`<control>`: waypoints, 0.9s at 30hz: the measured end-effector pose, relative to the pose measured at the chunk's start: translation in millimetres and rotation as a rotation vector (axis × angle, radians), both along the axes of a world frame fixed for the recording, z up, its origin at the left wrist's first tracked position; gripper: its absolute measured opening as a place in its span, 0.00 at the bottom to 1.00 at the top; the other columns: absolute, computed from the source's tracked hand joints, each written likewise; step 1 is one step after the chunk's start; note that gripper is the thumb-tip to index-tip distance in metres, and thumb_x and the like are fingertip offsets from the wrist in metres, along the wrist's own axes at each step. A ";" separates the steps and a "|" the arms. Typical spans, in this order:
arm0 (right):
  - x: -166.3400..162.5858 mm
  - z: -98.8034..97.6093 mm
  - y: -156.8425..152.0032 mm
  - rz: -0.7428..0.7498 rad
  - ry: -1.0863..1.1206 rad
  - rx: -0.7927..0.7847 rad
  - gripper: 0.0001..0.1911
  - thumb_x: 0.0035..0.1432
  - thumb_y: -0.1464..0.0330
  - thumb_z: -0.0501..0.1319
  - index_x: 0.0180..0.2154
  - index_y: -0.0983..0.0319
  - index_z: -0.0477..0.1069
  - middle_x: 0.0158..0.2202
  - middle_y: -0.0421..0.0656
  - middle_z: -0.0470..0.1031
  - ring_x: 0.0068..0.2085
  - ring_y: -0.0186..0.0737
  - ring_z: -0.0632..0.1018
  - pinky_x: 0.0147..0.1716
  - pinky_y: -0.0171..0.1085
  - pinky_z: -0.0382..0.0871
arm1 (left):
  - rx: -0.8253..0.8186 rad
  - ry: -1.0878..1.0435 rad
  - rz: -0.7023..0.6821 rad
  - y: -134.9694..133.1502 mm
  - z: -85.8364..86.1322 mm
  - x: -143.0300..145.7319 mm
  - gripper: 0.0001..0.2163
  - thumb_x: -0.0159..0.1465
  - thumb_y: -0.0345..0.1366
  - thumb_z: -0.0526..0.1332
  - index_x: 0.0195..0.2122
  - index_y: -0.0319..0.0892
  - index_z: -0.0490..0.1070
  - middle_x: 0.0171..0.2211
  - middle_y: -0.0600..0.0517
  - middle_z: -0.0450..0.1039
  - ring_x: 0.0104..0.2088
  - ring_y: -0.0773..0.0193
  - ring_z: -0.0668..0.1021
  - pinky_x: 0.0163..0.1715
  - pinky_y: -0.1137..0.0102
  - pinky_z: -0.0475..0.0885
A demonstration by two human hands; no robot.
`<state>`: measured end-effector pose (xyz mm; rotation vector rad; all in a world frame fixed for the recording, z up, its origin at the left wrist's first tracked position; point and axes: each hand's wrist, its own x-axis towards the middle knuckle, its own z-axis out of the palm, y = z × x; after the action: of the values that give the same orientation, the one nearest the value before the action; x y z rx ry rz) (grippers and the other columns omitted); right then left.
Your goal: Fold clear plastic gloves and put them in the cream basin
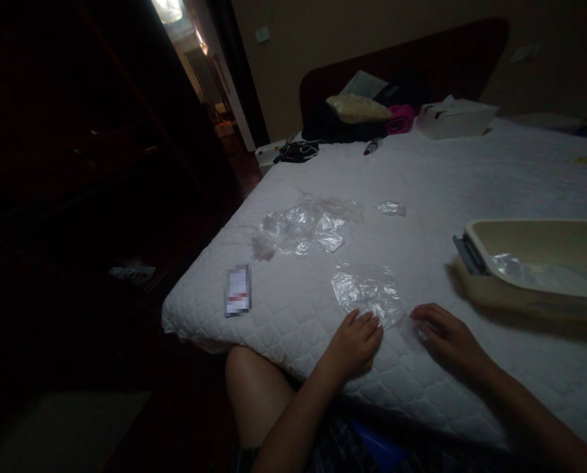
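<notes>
A clear plastic bag (pixel 365 287) lies spread on the white quilted mattress (pixel 293 335) in front of me. My left hand (pixel 356 341) rests on its near edge, palm down with the fingers stretched out. Just to the right, my right hand (pixel 446 336) has its fingers curled around a crumpled piece of clear plastic (pixel 420 332). Whether that piece joins the spread bag I cannot tell. Farther back is a loose heap of clear plastic bags (pixel 303 226), with a small folded one (pixel 392 208) to its right.
A beige plastic bin (pixel 520 289) with a grey latch stands at right, clear plastic inside. A phone (pixel 238 291) lies near the left edge. Toward the headboard (pixel 406 56) are a white box (pixel 456 118), a pink roll (pixel 400 119), a yellowish bundle (pixel 357 108) and a dark bag (pixel 298 152).
</notes>
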<state>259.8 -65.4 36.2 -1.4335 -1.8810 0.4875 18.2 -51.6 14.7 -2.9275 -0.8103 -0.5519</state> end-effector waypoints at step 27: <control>-28.6 -10.7 52.7 0.032 -0.060 0.000 0.11 0.57 0.63 0.55 0.37 0.61 0.73 0.34 0.45 0.77 0.35 0.43 0.77 0.38 0.42 0.70 | 0.013 -0.018 0.022 -2.1 0.6 0.1 0.18 0.60 0.32 0.52 0.51 0.35 0.64 0.55 0.42 0.64 0.58 0.54 0.63 0.60 0.55 0.52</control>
<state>231.2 -12.7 25.5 -1.4348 -1.9537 0.4639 18.4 -53.8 15.3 -2.9027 -0.8366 -0.5807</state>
